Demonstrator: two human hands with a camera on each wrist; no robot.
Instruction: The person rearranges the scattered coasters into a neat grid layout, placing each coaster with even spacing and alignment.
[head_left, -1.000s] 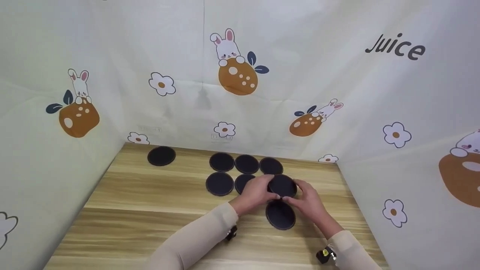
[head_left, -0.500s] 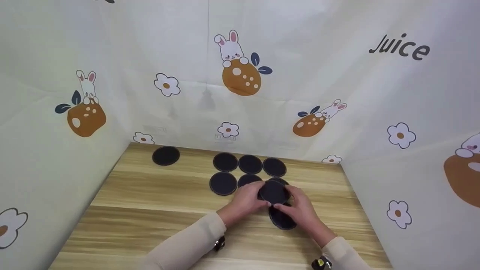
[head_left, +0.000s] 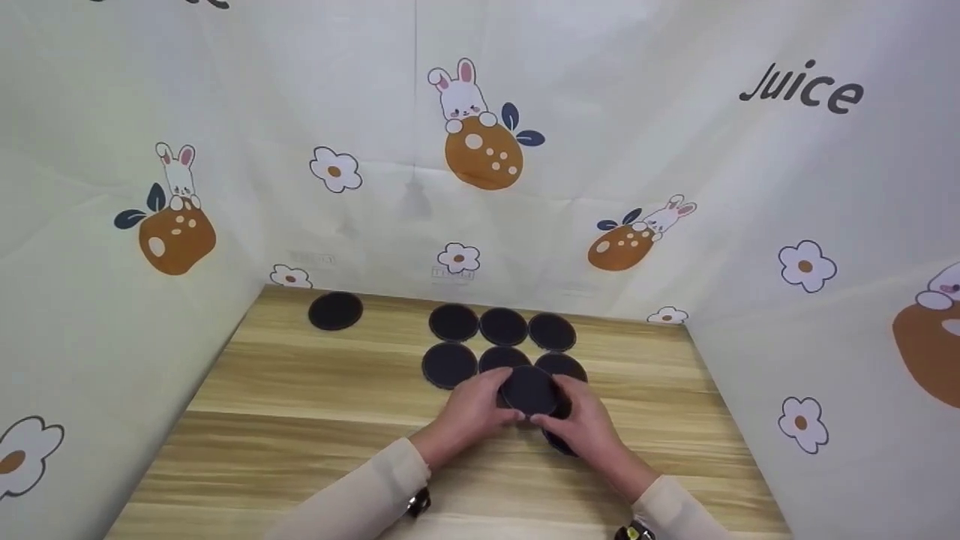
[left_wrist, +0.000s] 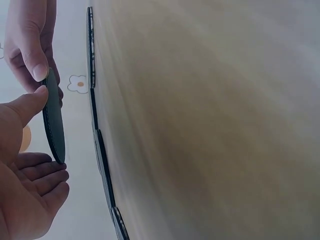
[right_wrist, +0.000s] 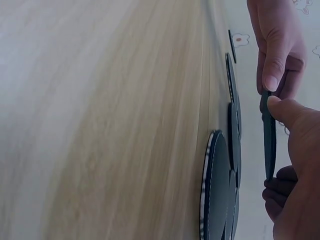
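Both hands hold one round black coaster (head_left: 529, 390) between them, raised off the wooden table. My left hand (head_left: 469, 412) grips its left side, thumb at the near edge and fingers toward the far edge. The right hand (head_left: 589, 424) grips the opposite side in the same way. In the left wrist view the held coaster (left_wrist: 54, 117) appears nearly edge-on, with the two thumbs close together on its rim. The right wrist view also shows this coaster (right_wrist: 269, 142) apart from those on the table. Beneath the right hand, another coaster (head_left: 561, 444) is mostly covered.
Three coasters form a back row, including the middle one (head_left: 503, 326). A second row lies in front, its left coaster (head_left: 449, 365) fully visible and the others partly covered. A lone coaster (head_left: 335, 311) lies at the far left. Patterned cloth walls (head_left: 375, 225) surround the table (head_left: 300, 405).
Both hands have moved left and slightly toward me with the held coaster. The right coaster of the second row has come into view behind it; the coaster nearest me is now more covered.
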